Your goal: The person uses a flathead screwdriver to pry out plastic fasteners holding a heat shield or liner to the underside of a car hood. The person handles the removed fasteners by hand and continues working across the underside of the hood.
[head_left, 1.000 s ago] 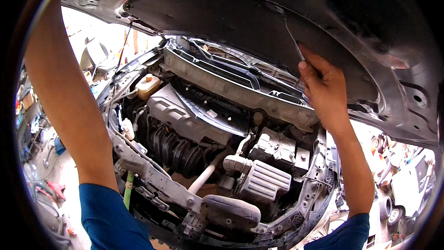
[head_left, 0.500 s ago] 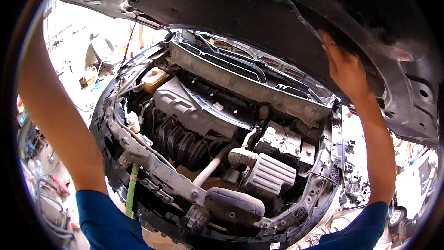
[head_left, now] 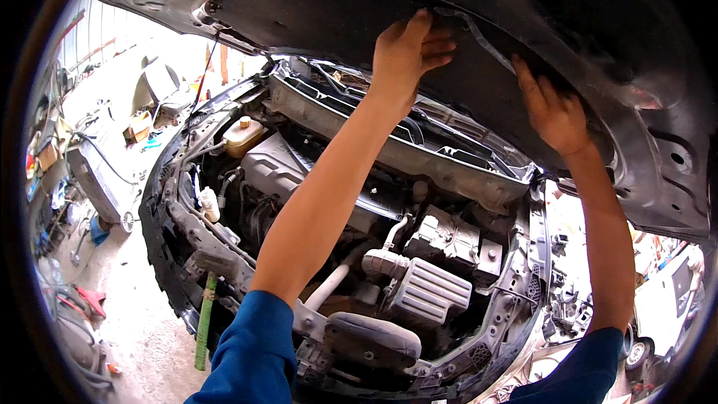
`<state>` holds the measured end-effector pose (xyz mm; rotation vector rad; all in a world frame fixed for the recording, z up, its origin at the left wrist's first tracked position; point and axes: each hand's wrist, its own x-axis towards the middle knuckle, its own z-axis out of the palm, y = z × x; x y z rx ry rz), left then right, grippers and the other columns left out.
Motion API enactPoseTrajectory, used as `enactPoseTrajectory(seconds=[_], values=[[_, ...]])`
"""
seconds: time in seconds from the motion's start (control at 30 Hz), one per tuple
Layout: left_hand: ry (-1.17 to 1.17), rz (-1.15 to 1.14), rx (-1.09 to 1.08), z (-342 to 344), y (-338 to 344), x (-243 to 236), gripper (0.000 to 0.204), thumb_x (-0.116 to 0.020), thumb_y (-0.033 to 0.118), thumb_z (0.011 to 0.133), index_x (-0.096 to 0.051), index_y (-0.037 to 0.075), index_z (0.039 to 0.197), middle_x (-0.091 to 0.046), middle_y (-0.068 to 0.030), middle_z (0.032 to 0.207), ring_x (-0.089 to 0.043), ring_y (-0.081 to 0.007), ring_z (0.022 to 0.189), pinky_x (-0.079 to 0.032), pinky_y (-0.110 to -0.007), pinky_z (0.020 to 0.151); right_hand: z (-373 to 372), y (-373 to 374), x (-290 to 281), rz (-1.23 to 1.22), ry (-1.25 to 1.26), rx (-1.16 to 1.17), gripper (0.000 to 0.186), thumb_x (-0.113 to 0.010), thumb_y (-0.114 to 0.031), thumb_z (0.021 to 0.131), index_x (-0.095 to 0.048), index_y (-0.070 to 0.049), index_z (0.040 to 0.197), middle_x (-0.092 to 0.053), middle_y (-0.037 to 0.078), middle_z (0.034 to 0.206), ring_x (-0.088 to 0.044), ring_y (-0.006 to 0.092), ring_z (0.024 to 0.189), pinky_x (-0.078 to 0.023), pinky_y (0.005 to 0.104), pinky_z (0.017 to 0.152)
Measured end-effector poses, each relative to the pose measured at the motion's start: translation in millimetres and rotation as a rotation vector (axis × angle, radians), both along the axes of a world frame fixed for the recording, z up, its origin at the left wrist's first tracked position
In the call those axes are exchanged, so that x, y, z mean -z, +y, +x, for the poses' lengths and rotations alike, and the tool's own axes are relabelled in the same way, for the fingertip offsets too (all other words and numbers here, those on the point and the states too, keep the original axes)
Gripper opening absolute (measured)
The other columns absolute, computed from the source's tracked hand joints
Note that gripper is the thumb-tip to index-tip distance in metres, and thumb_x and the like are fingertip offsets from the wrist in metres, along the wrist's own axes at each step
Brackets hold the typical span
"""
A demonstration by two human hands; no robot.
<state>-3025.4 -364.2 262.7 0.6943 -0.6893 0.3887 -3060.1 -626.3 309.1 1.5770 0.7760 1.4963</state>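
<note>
Overhead, the raised car hood (head_left: 576,22) has a dark liner (head_left: 314,19) on its underside. A thin greyish strip (head_left: 482,39) runs along the liner's edge; I cannot tell whether it is a loose seal or the edge itself. My left hand (head_left: 407,56) is up at the liner just left of the strip's upper end, thumb raised and fingers apart. At the strip's lower end is my right hand (head_left: 557,116), its index finger stretched up against it and the other fingers loosely bent. Neither hand visibly grips anything.
Below my arms lies the engine bay, with a grey engine cover (head_left: 273,168), a ribbed box (head_left: 430,292), a battery (head_left: 445,239) and a fluid reservoir (head_left: 243,137). A green post (head_left: 206,322) stands at the front. Tools and parts litter the floor at left; a white vehicle (head_left: 666,307) stands right.
My left arm has swung in from the far left, bringing the hand up to the liner. My right hand stays at the strip's lower end, its fingers slightly more spread.
</note>
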Motion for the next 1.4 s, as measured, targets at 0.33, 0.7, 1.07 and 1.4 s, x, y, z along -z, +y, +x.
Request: enactPoseTrajectory(seconds=[0.33, 0.7, 1.07, 1.4], values=[[0.007, -0.065, 0.157, 15, -14, -12, 0.053, -0.067, 0.043, 0.091, -0.048, -0.004, 0.107, -0.057, -0.0122, 0.089, -0.067, -0.0244, 0.077, -0.059, -0.032, 0.069, -36, 43, 39, 0.504, 0.38, -0.014, 0.052, -0.06, -0.009, 0.087, -0.052, -0.015, 0.138, -0.066, 0.015, 0.086, -0.068, 0.0307, 0.066, -0.057, 0.042, 0.058], [0.023, -0.032, 0.205, 5, -3, -17, 0.031, -0.064, 0.024, 0.091, -0.056, -0.004, 0.102, -0.061, -0.0115, 0.086, -0.068, -0.0229, 0.075, -0.058, -0.032, 0.067, -89, 138, 56, 0.858, 0.791, -0.402, 0.04, -0.056, -0.006, 0.091, -0.054, 0.001, 0.13, -0.063, 0.029, 0.093, -0.064, 0.0437, 0.08, -0.051, 0.0422, 0.073], [0.079, 0.083, 0.01, 0, 6, -29, 0.034, -0.065, 0.024, 0.087, -0.06, -0.008, 0.099, -0.064, -0.0164, 0.084, -0.07, -0.0254, 0.073, -0.059, -0.031, 0.062, -116, 111, 121, 1.266, 1.074, -0.322, 0.043, -0.052, -0.008, 0.096, -0.041, 0.003, 0.136, -0.063, 0.02, 0.078, -0.067, 0.0267, 0.064, -0.052, 0.034, 0.055], [0.167, 0.31, -0.048, -7, 11, -31, 0.038, -0.06, 0.031, 0.093, -0.058, 0.0, 0.116, -0.068, -0.0153, 0.098, -0.07, -0.027, 0.09, -0.057, -0.036, 0.078, -92, 49, 165, 1.495, 1.311, -0.462, 0.048, -0.057, -0.046, 0.097, -0.07, 0.0, 0.092, -0.065, 0.002, 0.079, -0.054, 0.0101, 0.072, -0.044, 0.027, 0.069]])
